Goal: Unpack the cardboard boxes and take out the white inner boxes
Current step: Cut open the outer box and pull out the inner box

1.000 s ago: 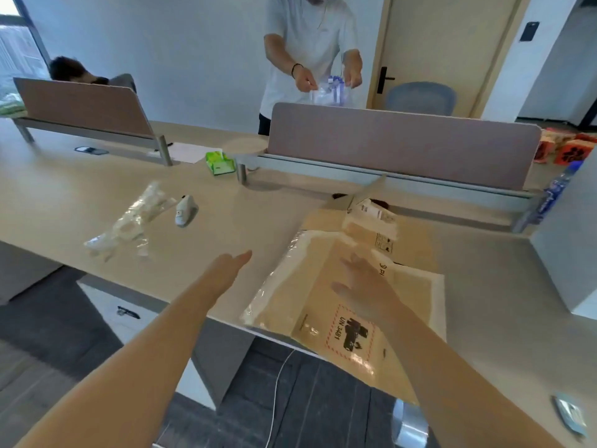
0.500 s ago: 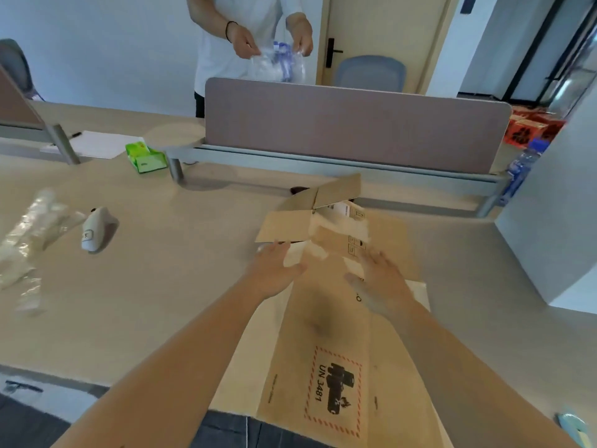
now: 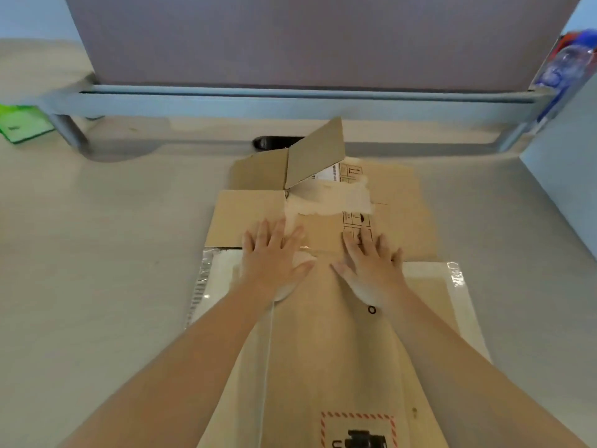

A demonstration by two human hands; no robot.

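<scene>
- Your left hand (image 3: pixel 273 257) and right hand (image 3: pixel 371 265) are lying flat, fingers spread, pressing the flattened cardboard box (image 3: pixel 326 334).
- Box is lying on the desk (image 3: pixel 97 253); one flap (image 3: pixel 315 153) is sticking up.

On the flattened cardboard box (image 3: pixel 339 334) I saw a hazard label (image 3: pixel 358 430) with a red-and-white hatched border, a black pictogram and one legible letter, "U". Near my right hand (image 3: pixel 371 270) I read a black "O", plus handling symbols (image 3: pixel 355 221). The white sticker (image 3: pixel 336 171) was unreadable.
</scene>
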